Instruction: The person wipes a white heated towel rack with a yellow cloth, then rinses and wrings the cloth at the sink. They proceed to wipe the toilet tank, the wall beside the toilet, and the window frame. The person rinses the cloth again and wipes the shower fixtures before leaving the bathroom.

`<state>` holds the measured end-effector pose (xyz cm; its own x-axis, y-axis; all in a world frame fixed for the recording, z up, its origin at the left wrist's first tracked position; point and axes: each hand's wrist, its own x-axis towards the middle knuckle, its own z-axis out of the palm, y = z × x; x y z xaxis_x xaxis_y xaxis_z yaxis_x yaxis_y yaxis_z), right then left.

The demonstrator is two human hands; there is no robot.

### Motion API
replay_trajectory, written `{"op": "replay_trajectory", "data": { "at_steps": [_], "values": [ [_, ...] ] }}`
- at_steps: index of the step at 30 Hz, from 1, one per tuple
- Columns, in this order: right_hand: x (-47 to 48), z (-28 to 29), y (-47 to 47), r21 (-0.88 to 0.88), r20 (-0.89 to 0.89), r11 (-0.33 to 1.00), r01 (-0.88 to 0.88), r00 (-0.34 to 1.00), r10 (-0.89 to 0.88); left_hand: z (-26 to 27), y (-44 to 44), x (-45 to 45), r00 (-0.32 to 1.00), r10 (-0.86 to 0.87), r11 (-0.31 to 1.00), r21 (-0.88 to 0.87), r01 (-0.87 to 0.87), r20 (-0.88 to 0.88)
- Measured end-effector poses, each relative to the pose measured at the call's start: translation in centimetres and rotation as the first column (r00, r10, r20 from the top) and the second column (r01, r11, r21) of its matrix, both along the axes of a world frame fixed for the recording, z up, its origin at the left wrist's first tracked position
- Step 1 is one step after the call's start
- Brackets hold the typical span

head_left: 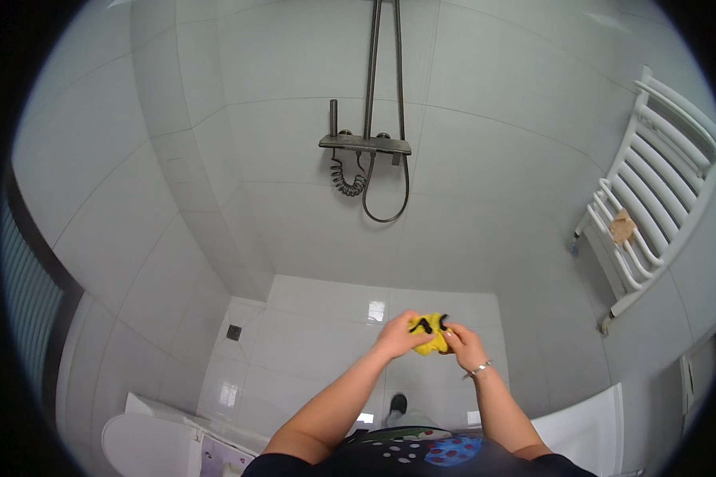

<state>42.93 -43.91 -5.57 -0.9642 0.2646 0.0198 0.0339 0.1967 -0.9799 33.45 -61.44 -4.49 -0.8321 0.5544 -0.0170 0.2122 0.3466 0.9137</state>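
A crumpled yellow cloth (431,344) with black edging is bunched between my two hands, in front of my body and above the tiled floor. My left hand (396,338) grips its left side, thumb laid across the front. On the right side, my right hand (465,346) pinches the cloth with thumb and fingers. A silver bracelet (481,368) circles my right wrist. Folds of the cloth hide some of my fingertips.
A dark shower set with a shelf (365,143) is mounted on the facing wall. To the right hangs a white towel radiator (656,191) holding a tan cloth (622,227). A toilet (146,444) stands lower left, a white basin (590,432) lower right. A floor drain (234,332) lies left.
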Motion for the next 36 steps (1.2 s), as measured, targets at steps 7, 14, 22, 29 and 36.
{"op": "replay_trajectory", "data": {
  "at_steps": [7,14,22,29,36],
  "values": [
    [-18.3,0.0,1.0,-0.309,-0.102,0.951,-0.009,0.995,-0.024,0.7,-3.3,-14.8,0.923,0.341,0.915,0.162,-0.369,0.179],
    [-35.4,5.7,6.4,-0.651,-0.142,0.759,0.012,0.980,-0.138,6.1,-0.5,-29.7,0.930,0.325,0.875,0.319,-0.365,0.172],
    [-49.1,15.0,10.2,-0.576,-0.257,0.816,-0.055,0.959,-0.117,14.3,2.2,-43.1,0.938,0.264,0.845,0.414,-0.337,0.224],
    [-58.8,15.1,11.3,0.671,-0.423,0.648,0.361,0.904,-0.066,14.7,2.6,-55.7,0.577,0.290,0.922,0.061,-0.383,-0.764],
    [-60.0,12.7,3.5,0.991,-0.020,0.127,0.028,0.998,-0.066,8.9,-5.4,-59.2,0.496,0.451,0.838,0.162,-0.520,-0.742]
  ]
}}
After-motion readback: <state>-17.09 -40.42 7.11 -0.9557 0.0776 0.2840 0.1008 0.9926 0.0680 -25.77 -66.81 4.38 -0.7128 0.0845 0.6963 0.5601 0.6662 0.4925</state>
